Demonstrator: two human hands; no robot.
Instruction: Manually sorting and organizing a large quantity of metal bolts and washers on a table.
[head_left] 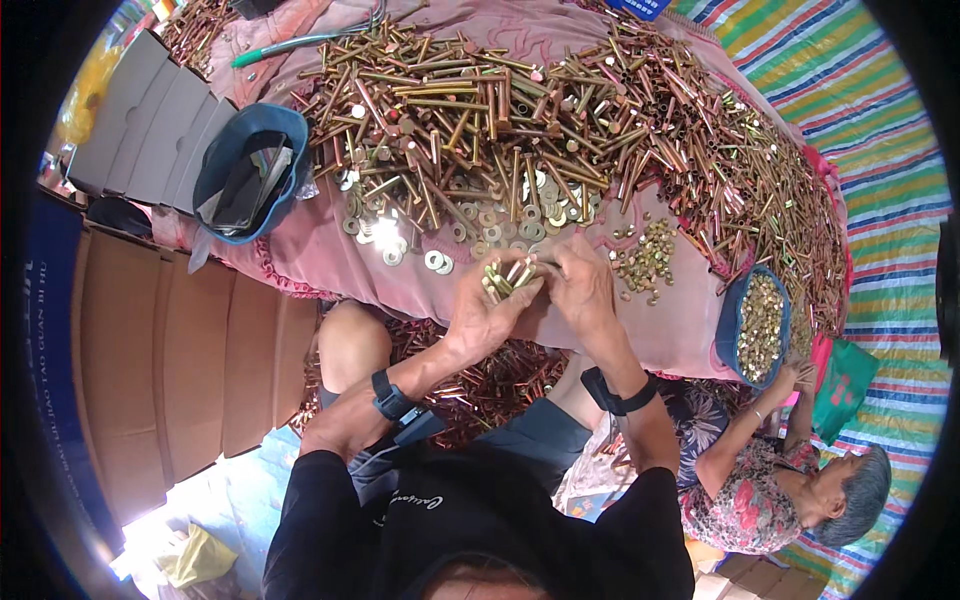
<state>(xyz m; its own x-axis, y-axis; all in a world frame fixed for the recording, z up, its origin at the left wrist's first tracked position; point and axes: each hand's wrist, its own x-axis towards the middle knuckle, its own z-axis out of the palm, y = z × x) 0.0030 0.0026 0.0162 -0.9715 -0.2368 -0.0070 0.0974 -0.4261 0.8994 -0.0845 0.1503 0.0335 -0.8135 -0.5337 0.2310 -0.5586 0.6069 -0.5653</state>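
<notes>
My left hand (482, 318) is closed round a small bundle of brass-coloured bolts (508, 280), held above the pink cloth near its front edge. Right beside it, the fingers of my right hand (583, 285) pinch together close to the bolts' ends; what they hold is too small to make out. Flat silver washers (436, 262) lie on the cloth just beyond both hands. A loose patch of small brass-coloured nuts (645, 262) is to the right of my right hand.
A big heap of long bolts (450, 110) covers the far side of the pink cloth (670, 325). At right, a co-worker (765, 490) reaches toward a blue basin (722, 335) of nuts. Another blue basin (215, 170) and cardboard boxes (190, 350) stand left. More bolts (480, 390) lie below.
</notes>
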